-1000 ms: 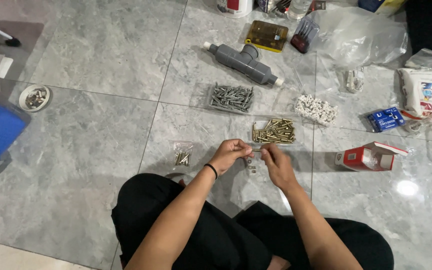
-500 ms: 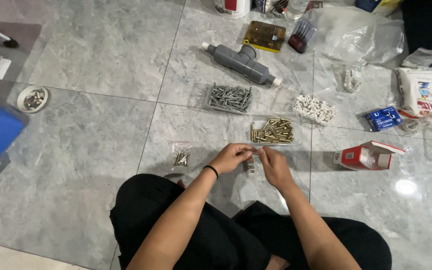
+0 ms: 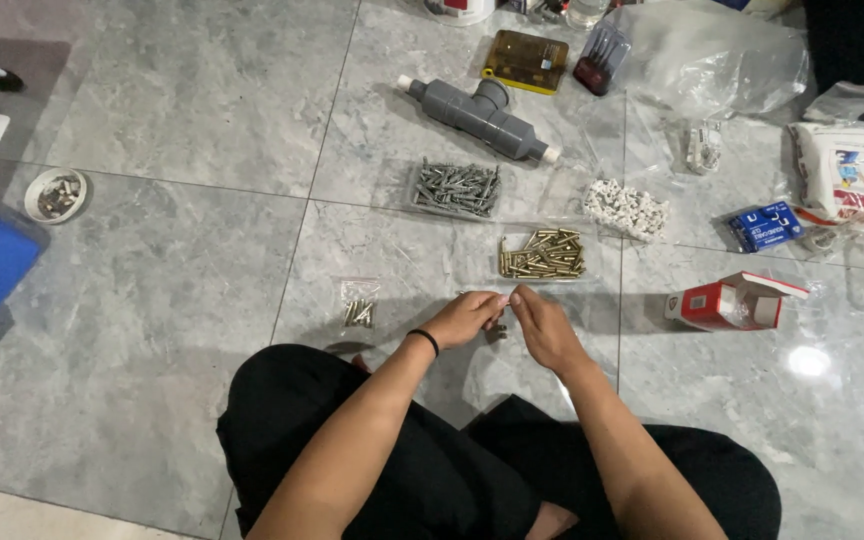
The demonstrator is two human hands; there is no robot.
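Person seated on a grey tiled floor (image 3: 182,110), viewed from above. The left hand (image 3: 464,318) and right hand (image 3: 542,325) meet fingertip to fingertip, pinching a small dark part (image 3: 498,322) between them; what it is cannot be told. The tray of brass screws (image 3: 542,254) lies just beyond the hands, slightly toward the right hand, which is nearer; its long axis runs across the view. Beyond that tray sits a tray of grey anchors (image 3: 457,187); left of it, a small bag (image 3: 359,304).
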